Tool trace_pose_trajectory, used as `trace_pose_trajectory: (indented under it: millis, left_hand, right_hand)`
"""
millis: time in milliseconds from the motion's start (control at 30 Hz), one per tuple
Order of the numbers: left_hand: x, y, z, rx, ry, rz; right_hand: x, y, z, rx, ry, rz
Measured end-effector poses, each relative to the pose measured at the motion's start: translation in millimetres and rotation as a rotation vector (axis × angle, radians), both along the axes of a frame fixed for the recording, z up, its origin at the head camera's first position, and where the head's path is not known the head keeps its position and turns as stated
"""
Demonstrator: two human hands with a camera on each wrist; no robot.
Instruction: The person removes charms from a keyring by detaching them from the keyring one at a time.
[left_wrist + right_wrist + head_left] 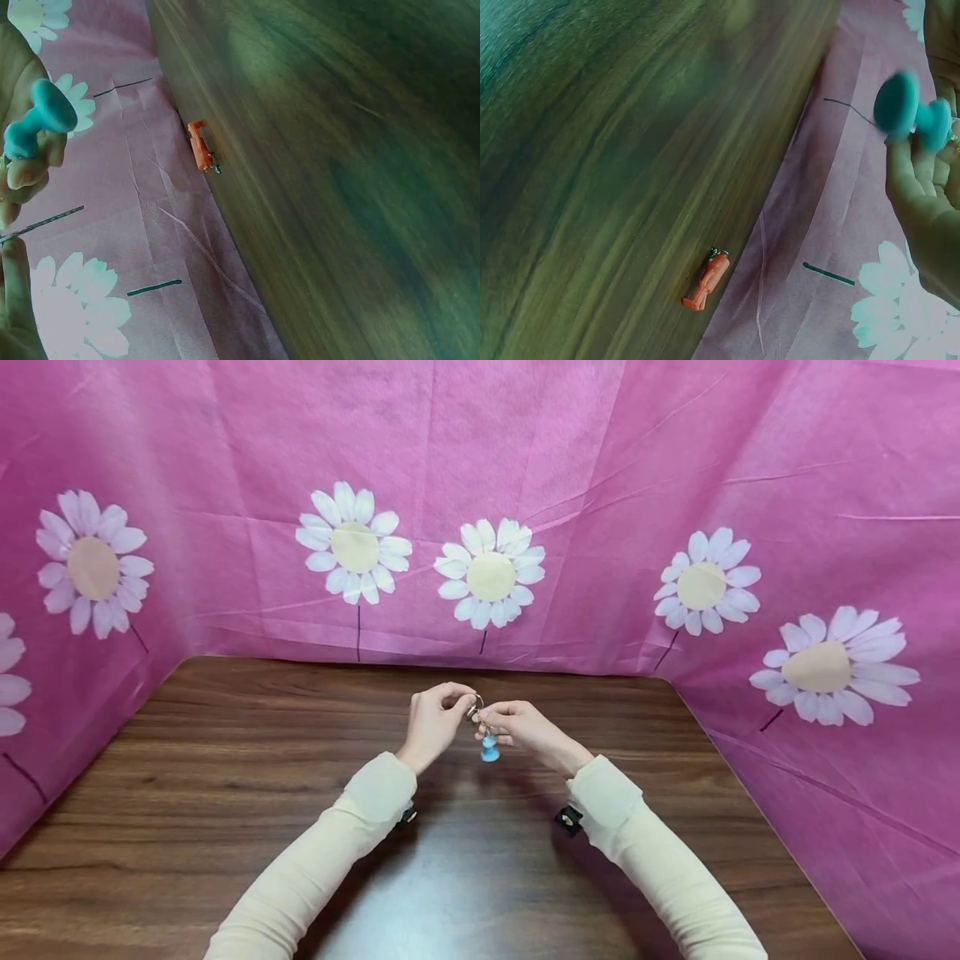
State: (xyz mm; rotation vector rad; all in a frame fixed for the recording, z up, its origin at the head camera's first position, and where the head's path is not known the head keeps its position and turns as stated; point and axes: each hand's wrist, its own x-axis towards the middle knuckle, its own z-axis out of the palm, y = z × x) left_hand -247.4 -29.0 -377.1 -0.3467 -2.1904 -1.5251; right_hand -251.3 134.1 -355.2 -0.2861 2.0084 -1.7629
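Observation:
Above the table, my left hand (433,724) pinches a metal key ring (479,699) between thumb and forefinger. My right hand (534,732) is close beside it, with thumb and forefinger pinching the small fitting of a blue charm (490,749). The charm hangs below the right fingertips. In both wrist views it has a narrow waist between two rounded ends, the outer one wide and disc-like. How the fitting joins the ring is hidden by the fingers.
An orange figure-shaped charm with a metal fitting (707,281) lies on the brown wooden table (247,760) near its far edge, screened by the hands in the head view. A pink cloth (585,610) printed with white flowers surrounds the table's back and sides.

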Motion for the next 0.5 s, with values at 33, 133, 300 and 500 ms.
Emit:
trace_pose_trajectory:
  millis: [33,133,300,500]
  left_hand:
    - [0.2,0.0,-0.3,0.008,-0.002,-0.003]
    - [0.7,-0.7,-1.2,0.029,-0.009,-0.012]
    - [0.6,-4.0,-4.1,0.055,-0.038,-0.055]
    - [-1.1,-7.8,-6.9,0.059,-0.067,-0.101]
  right_hand:
    - [-0.4,0.3,-0.4,0.012,0.003,0.004]
    - [-1.4,0.9,-0.9,0.053,0.065,-0.003]
    - [-2.2,0.2,-0.8,0.172,0.272,-0.064]
    - [0.2,-3.2,-0.9,0.315,0.498,-0.086]
